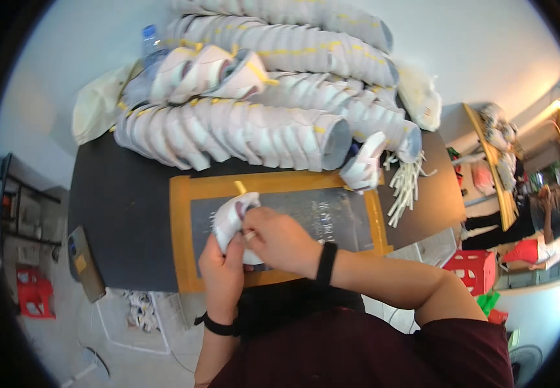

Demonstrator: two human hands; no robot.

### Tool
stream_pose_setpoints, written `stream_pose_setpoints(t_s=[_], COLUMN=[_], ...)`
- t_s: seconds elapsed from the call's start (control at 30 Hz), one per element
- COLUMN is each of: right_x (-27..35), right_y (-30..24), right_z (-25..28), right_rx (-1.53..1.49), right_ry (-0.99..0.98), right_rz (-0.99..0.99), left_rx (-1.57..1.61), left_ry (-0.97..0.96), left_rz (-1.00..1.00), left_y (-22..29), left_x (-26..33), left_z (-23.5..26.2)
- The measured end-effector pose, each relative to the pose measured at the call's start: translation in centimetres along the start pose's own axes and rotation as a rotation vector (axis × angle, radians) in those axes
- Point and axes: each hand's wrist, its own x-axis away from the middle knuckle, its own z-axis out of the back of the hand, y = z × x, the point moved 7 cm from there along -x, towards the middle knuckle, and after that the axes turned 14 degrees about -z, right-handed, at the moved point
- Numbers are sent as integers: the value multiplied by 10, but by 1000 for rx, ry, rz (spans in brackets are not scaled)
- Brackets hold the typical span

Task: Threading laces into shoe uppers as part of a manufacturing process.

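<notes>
Over the taped grey work area, both my hands are on a white shoe upper [228, 218] with a yellow pull tab at its top. My left hand [221, 268] grips its lower side. My right hand [278, 238] is closed at the opening, fingers bent inward; whether they pinch a lace or only the upper's edge is hidden. Behind, a long nested row of similar shoe uppers [228, 132] lies across the table. One loose shoe upper [364, 165] sits right of that row, beside a bundle of white laces [406, 187].
More stacked uppers [293, 40] rise at the back. A phone [84, 265] lies at the table's left edge, and a blue-capped bottle [151, 40] stands behind. Below are a white-framed bin [139, 317] and red stools [474, 270]. Other people [548, 249] are far right.
</notes>
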Motion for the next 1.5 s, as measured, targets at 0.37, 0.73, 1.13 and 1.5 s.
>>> stream_pose_setpoints(t_s=[0.37,0.73,1.13,1.5], right_x=[15,4,30,67], right_y=[-1,-4,-38,-41], right_z=[23,-7,27,137], right_rx=[23,238,461,-427], right_ry=[-60,11,-91,73], right_rz=[-4,-39,75,134], left_rx=[68,93,-196,696], left_ry=[-53,-126,-74,-280], left_rz=[-104,45,-279,72], left_y=[-11,-12,-2,33], left_x=[5,5,1,24], left_z=[7,3,7,4])
